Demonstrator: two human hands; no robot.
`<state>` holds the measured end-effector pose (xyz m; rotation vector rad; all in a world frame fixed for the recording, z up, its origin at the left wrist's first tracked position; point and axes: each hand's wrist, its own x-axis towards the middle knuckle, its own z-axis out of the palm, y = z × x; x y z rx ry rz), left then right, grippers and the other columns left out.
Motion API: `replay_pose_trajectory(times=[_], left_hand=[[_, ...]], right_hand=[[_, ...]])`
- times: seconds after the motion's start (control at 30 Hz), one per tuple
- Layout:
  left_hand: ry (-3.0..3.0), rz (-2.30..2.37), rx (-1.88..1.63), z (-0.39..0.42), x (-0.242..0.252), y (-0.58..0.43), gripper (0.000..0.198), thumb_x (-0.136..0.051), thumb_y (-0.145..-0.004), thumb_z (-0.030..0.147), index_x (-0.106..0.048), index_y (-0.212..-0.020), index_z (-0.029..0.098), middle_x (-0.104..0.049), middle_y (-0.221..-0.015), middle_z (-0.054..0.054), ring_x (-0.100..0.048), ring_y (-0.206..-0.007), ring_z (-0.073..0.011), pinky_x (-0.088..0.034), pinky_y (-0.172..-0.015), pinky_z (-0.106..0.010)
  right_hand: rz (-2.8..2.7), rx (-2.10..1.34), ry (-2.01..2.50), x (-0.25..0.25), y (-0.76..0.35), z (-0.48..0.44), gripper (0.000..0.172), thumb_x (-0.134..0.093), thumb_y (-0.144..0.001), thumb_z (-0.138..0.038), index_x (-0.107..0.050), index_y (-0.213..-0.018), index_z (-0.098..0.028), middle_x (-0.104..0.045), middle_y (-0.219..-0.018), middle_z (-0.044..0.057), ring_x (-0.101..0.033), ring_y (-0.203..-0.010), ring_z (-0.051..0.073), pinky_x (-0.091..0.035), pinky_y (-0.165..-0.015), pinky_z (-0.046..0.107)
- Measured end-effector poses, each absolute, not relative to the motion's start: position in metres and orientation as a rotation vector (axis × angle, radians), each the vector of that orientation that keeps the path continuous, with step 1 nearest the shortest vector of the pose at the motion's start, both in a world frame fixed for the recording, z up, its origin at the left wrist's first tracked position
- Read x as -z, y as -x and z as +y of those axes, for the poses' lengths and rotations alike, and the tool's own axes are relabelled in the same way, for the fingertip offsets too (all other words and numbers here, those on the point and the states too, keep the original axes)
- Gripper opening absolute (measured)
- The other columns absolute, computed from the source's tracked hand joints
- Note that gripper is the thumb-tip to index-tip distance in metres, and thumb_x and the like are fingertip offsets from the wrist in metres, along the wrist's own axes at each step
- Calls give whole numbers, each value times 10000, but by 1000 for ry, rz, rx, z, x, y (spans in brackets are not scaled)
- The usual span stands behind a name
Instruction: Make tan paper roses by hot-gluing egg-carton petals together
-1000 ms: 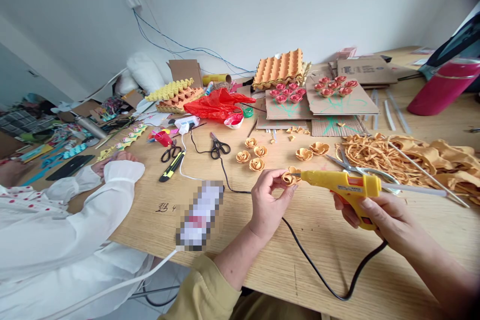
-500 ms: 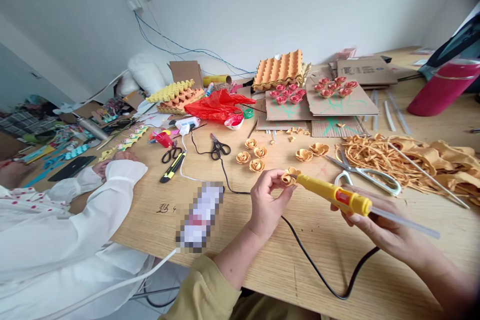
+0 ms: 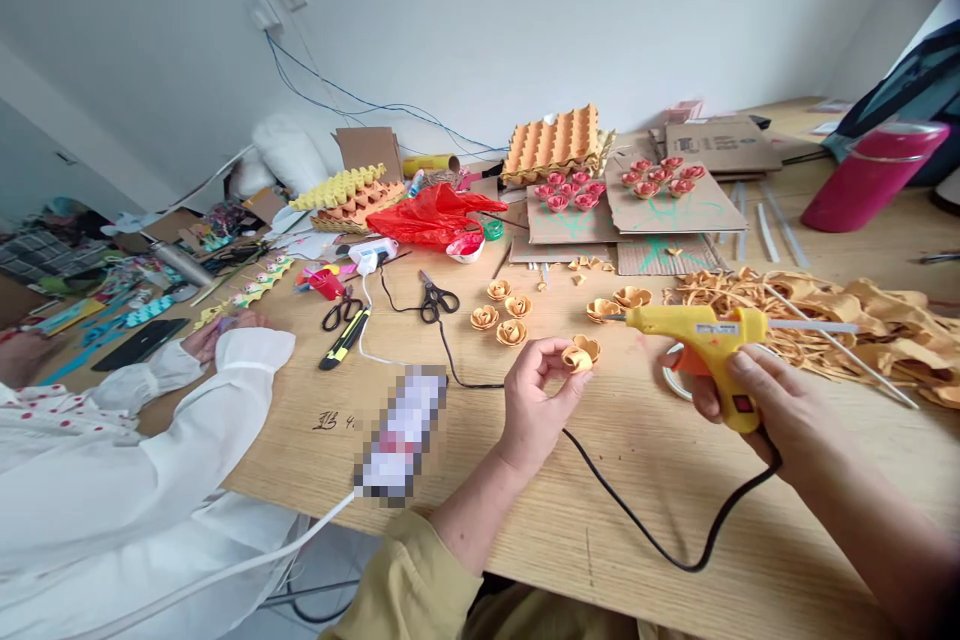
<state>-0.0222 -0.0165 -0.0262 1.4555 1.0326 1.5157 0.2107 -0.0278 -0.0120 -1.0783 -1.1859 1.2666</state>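
My left hand (image 3: 534, 402) pinches a small orange paper rose (image 3: 580, 353) just above the wooden table (image 3: 615, 510). My right hand (image 3: 765, 405) grips the handle of a yellow glue gun (image 3: 701, 335), held upright, its nozzle pointing left and lifted a little above and to the right of the rose. A clear glue stick (image 3: 814, 327) juts from the gun's back. Its black cord (image 3: 645, 540) loops across the table near the front edge. Several finished orange roses (image 3: 499, 312) lie beyond my left hand.
A heap of orange paper strips (image 3: 825, 320) lies at the right. Egg trays (image 3: 553, 140), cardboard with pink roses (image 3: 660, 190), a red bag (image 3: 431, 212), scissors (image 3: 436, 298) and a pink bottle (image 3: 870, 175) sit farther back. Another person's white sleeve (image 3: 187, 400) rests at left.
The glue gun's nozzle was touching the rose; my right hand has pulled it back, up and to the right, and turned it upright. My left hand keeps the rose in place.
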Motion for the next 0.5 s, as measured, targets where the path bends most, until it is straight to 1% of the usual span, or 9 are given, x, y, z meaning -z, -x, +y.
replay_pose_trajectory(times=[0.1,0.17,0.27,0.33,0.4,0.5], left_hand=[[-1506,1086,-1479,-17,26,23,240,-742,-795,183,-633,-1008,166,-709,-980,-71,-690,-858,-146,-578,-798,-261],[-1552,1136,-1458,-16,26,24,229,-739,-794,186,-640,-1000,171,-713,-964,-64,-676,-836,-140,-567,-799,-261],[-1598,1157,-1390,-16,28,23,222,-732,-789,172,-644,-993,172,-714,-938,-54,-663,-804,-132,-556,-774,-251],[-1618,1153,-1337,-16,29,22,228,-728,-785,164,-646,-998,174,-716,-933,-50,-658,-789,-130,-552,-757,-248],[-1638,1151,-1299,-16,30,21,234,-728,-783,161,-647,-1001,175,-719,-937,-48,-651,-772,-125,-548,-743,-245],[-1669,1148,-1273,-16,31,21,228,-732,-778,156,-645,-988,178,-724,-935,-43,-642,-748,-117,-541,-727,-233]], right_hand=[[-1097,-1274,1131,10,-217,-18,358,-769,-734,-556,-685,-861,-232,-521,-600,-23,-438,-527,140,-378,-461,286],[-1075,-1242,1225,10,-224,-12,378,-819,-680,-540,-653,-817,-229,-582,-639,-6,-502,-561,144,-431,-509,287],[-1070,-1164,1398,8,-234,-6,388,-826,-674,-539,-635,-796,-224,-664,-708,31,-585,-634,162,-449,-531,269],[-1103,-1095,1505,7,-237,-5,393,-803,-696,-554,-649,-816,-213,-682,-730,41,-594,-643,164,-425,-516,260],[-1162,-997,1600,6,-239,-5,394,-778,-721,-569,-639,-776,-205,-628,-646,8,-519,-565,134,-345,-476,256],[-1278,-829,1702,9,-241,-7,430,-749,-758,-568,-538,-634,-215,-426,-500,-64,-341,-487,95,-214,-467,282]])
